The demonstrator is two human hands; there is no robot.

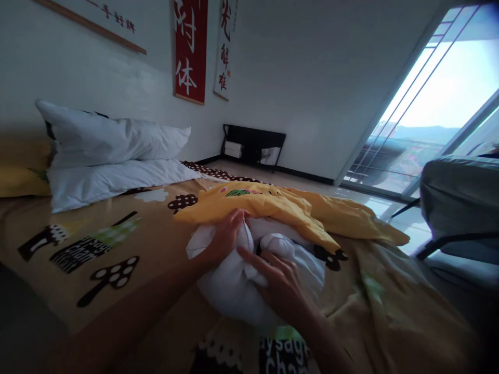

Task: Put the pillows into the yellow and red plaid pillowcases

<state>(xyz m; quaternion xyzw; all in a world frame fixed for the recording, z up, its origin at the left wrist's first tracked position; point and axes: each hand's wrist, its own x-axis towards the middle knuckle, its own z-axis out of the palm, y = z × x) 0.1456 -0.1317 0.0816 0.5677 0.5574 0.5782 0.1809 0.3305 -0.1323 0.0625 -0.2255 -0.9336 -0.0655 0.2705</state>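
patterned bed (117,228) with pillows (113,156), bundle (241,275)

White wall (304,78) plain, matte. Red banner (190,49) with white characters hangs on it, white scroll (224,49) just beside, wooden strip (89,23) with characters up left. Low black rack (253,145) against wall base in corner. Pale floor (296,182), dark skirting along wall. Full-height sliding glass door (436,104) at right, railing and hazy hills outside, daylight strong there, rest of room dim. Grey chair (460,202) on dark legs near door.
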